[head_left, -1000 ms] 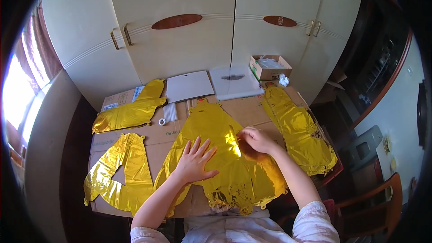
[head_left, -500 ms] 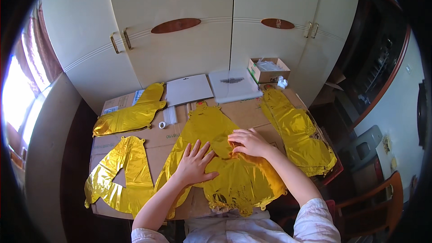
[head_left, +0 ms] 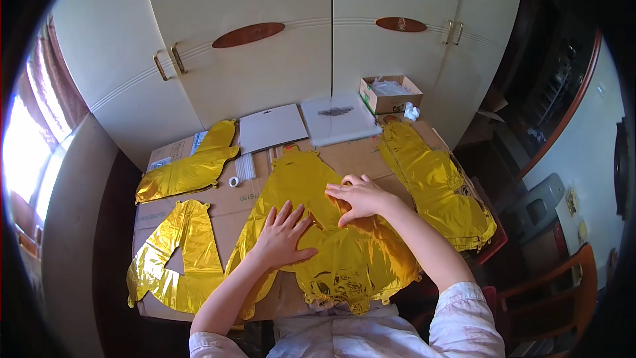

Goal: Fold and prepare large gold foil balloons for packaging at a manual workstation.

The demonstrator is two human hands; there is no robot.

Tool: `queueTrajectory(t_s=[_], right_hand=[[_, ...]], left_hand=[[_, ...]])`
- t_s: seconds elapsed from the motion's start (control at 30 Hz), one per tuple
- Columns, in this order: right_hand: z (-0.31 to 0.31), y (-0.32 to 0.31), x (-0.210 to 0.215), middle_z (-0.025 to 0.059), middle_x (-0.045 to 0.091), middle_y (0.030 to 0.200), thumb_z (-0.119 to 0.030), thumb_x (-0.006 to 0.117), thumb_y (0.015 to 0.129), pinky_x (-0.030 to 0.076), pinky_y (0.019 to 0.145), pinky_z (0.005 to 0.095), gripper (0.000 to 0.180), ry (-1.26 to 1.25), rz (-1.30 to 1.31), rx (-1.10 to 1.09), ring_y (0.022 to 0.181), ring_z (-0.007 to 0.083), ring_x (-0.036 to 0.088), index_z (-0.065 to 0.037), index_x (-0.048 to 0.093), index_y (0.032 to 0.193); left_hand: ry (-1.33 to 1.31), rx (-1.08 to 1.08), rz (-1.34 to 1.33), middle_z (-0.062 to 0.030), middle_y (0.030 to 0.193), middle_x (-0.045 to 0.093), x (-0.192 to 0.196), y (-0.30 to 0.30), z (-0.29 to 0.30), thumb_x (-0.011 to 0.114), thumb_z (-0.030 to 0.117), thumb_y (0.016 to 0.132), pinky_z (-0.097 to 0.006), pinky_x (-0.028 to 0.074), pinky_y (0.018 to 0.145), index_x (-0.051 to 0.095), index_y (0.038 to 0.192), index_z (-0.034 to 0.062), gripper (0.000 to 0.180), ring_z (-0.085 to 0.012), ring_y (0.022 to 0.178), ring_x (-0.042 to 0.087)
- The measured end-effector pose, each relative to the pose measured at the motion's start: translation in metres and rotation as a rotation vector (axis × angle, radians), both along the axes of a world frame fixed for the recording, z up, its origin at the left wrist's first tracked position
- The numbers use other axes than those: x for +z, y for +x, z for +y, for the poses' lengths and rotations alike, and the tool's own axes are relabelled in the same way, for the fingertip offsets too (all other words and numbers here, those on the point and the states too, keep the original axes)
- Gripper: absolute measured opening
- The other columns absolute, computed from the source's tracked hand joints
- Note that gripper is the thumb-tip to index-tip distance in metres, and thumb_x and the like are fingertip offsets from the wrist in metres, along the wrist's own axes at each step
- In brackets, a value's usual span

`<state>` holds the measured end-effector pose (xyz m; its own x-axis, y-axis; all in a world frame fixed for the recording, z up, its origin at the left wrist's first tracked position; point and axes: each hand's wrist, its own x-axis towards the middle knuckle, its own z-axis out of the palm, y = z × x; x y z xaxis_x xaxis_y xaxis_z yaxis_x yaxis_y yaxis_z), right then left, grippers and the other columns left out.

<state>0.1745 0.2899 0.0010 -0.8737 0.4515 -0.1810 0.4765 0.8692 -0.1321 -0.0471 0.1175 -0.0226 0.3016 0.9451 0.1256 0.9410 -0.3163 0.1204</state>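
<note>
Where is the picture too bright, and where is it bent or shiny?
Head view: the window at the left edge is blown out white; the cupboard doors curve from fisheye distortion; the gold foil balloon under both hands glares in patches; the corners are black.

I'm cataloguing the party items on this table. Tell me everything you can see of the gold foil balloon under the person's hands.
The gold foil balloon is a large, shiny, crinkled sheet of metallic film, deflated and lying flat on the cardboard-covered table. It narrows to a small tab at the far end and widens toward the person, its wrinkled near edge hanging over the table's front. The left hand presses flat on it, fingers spread; the right hand rests on its middle.
</note>
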Motion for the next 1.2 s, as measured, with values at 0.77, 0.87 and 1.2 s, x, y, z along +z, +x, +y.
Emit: queueTrajectory(t_s=[0.77, 0.87, 1.2], right_hand=[[-0.006, -0.006, 0.006, 0.0189, 0.051, 0.135, -0.054, 0.086, 0.058, 0.029, 0.108, 0.0457, 0.114, -0.074, 0.006, -0.121, 0.135, 0.0306, 0.038, -0.009, 0.030, 0.146], [-0.008, -0.009, 0.014, 0.0216, 0.043, 0.141, -0.053, 0.087, 0.057, 0.029, 0.109, 0.0460, 0.118, -0.118, -0.026, -0.131, 0.135, 0.0335, 0.036, -0.011, 0.026, 0.149], [-0.059, 0.061, 0.008, 0.0133, 0.047, 0.137, -0.040, 0.080, 0.074, 0.035, 0.106, 0.0431, 0.086, 0.079, 0.537, -0.178, 0.129, 0.0313, 0.042, -0.007, 0.039, 0.142]], left_hand=[[0.031, -0.047, 0.002, -0.0057, 0.136, 0.052, 0.002, 0.036, 0.070, 0.062, 0.053, 0.081, -0.040, 0.040, 0.097, 0.048, 0.140, 0.0082, 0.075, -0.0242, 0.119, 0.049], [-0.036, -0.045, -0.021, -0.0095, 0.147, 0.043, 0.001, 0.032, 0.070, 0.060, 0.062, 0.078, -0.048, 0.032, 0.107, 0.043, 0.143, 0.0065, 0.087, -0.0308, 0.133, 0.039], [0.073, -0.089, -0.020, -0.0081, 0.145, 0.044, -0.013, 0.035, 0.077, 0.059, 0.063, 0.078, -0.048, 0.028, 0.110, 0.043, 0.142, 0.0084, 0.086, -0.0295, 0.137, 0.035]])
